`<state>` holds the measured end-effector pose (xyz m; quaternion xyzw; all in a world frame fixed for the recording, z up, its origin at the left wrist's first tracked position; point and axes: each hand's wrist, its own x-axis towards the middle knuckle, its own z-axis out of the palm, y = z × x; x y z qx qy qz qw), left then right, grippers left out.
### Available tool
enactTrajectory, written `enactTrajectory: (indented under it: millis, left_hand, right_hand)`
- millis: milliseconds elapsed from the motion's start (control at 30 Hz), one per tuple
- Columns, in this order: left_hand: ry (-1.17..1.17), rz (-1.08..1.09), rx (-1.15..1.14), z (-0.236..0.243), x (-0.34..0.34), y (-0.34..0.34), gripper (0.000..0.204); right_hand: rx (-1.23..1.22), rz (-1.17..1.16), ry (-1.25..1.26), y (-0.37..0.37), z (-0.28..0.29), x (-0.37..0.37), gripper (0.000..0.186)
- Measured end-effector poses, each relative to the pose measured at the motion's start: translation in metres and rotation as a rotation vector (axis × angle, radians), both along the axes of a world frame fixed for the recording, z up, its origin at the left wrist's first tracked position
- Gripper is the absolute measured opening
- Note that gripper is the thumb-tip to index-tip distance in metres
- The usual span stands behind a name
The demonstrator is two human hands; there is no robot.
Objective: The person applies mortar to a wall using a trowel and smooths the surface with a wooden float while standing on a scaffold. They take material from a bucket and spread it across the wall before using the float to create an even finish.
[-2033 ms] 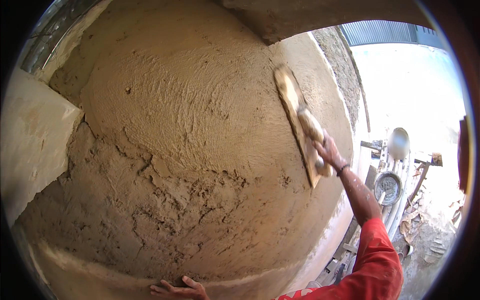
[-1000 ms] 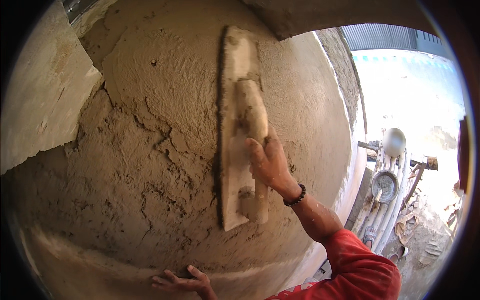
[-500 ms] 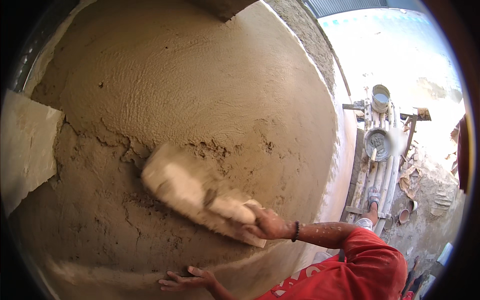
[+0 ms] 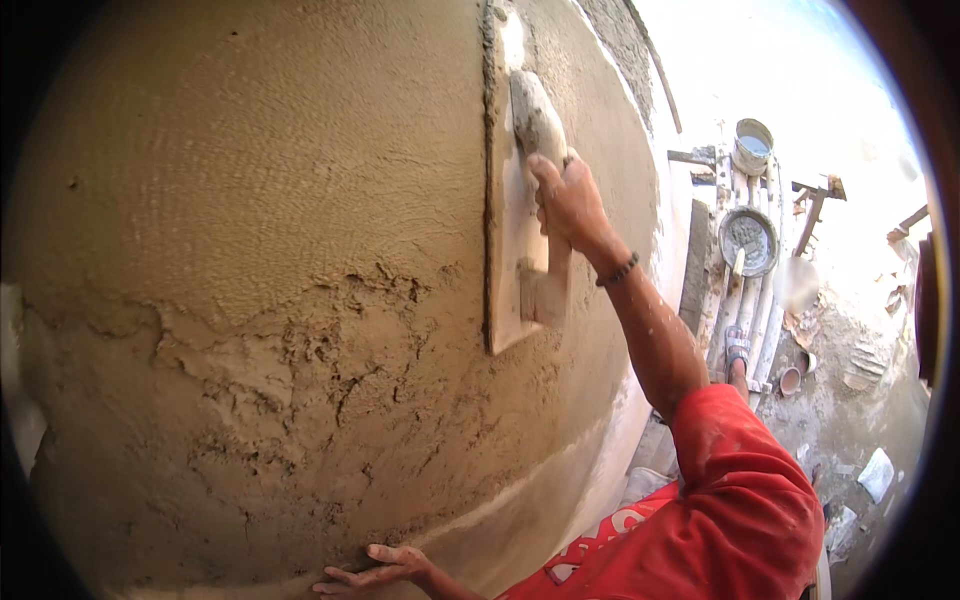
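Wet grey-brown plaster covers the wall (image 4: 300, 170) in front of me. It is smoother with faint ripples above, and rough and pitted in a band lower down. My right hand (image 4: 575, 205) is wrapped round the handle of a long plastering float (image 4: 508, 310). The float stands nearly upright against the right part of the wall, with a ridge of plaster along its left edge. Low on the wall, my left hand (image 4: 380, 573) has its fingers spread and holds nothing; whether it touches the plaster I cannot tell.
To the right, a scaffold of light poles (image 4: 735, 310) carries a bucket (image 4: 752, 147) of liquid and a round basin (image 4: 748, 240) of mortar with a handle sticking out. A foot stands on the poles. A small reddish pot (image 4: 790, 381) and debris lie on the ground.
My right hand has carried the float up and to the right, turning it from slanted to nearly upright. My left hand stays low with fingers spread. The view has shifted somewhat.
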<state>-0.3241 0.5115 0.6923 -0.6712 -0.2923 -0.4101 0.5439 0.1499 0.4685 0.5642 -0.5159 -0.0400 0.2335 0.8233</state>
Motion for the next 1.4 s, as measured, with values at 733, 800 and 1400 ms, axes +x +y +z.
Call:
enactTrajectory:
  millis: [733, 800, 1400]
  left_hand:
    - [-0.012, 0.056, 0.002, -0.001, -0.006, 0.005, 0.065]
    - [-0.017, 0.065, -0.011, -0.002, -0.005, 0.003, 0.065]
    - [-0.056, 0.09, -0.06, -0.002, -0.002, 0.0, 0.066]
  right_hand:
    - [0.207, -0.076, 0.109, 0.007, -0.009, 0.048, 0.036]
    - [0.185, -0.052, 0.02, 0.008, 0.023, 0.057, 0.038]
    - [0.345, 0.145, -0.093, -0.006, 0.009, -0.119, 0.04]
